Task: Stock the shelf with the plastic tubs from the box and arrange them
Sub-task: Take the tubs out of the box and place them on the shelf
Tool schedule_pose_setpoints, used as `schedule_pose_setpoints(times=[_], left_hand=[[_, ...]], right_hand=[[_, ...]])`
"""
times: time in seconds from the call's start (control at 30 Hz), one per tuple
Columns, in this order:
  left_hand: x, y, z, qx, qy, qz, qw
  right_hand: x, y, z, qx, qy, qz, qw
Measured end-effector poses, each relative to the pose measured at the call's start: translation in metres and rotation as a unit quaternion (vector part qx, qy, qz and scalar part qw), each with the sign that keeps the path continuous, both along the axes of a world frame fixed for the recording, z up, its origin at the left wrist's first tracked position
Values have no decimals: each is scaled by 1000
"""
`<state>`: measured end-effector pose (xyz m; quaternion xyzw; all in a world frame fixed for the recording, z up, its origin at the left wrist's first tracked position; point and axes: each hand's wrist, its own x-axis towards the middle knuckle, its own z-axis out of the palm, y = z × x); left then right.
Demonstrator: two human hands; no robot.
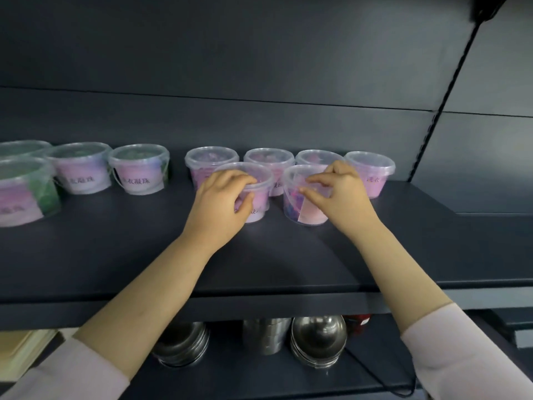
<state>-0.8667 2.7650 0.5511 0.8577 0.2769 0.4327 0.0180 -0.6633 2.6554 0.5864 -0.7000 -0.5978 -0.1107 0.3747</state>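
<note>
Plastic tubs [138, 171] labelled "衣凝珠" fill the shelf [115, 249]; left hand [219, 203] grips one front tub [257, 212], right hand [340, 194] its neighbour [300, 210].

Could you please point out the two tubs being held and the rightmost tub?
Left held tub [257, 212]: head view, lower wall.
Right held tub [291, 203]: head view, left wall.
Rightmost tub [370, 163]: head view, lid.

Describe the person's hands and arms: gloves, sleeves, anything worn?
Left hand and right hand are bare: no gloves, rings or watch visible. Left sleeve and right sleeve are plain pale pink, long, ending partway up the forearms. No markings.
</note>
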Motion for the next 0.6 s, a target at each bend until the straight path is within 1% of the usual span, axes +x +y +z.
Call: schedule_pose_setpoints(times=[0.1,0.17,0.23,0.27,0.43,0.6], left_hand=[[0,2,0,19,-6,8,1000],[-1,2,0,25,-12,7,1000],[-1,3,0,24,-12,4,1000],[-1,3,0,21,-10,3,1000],[0,1,2,6,-7,0,1000],[-1,-2,3,-13,-13,6,1000]], right_hand=[[0,2,3,19,2,2,1000],[12,-8,6,-8,-24,-24,999],[22,-18,7,-46,-7,9,999],[24,-21,7,-48,1,27,998],[14,-9,-1,-15,-13,-9,1000],[4,-4,-5,4,3,1,1000]])
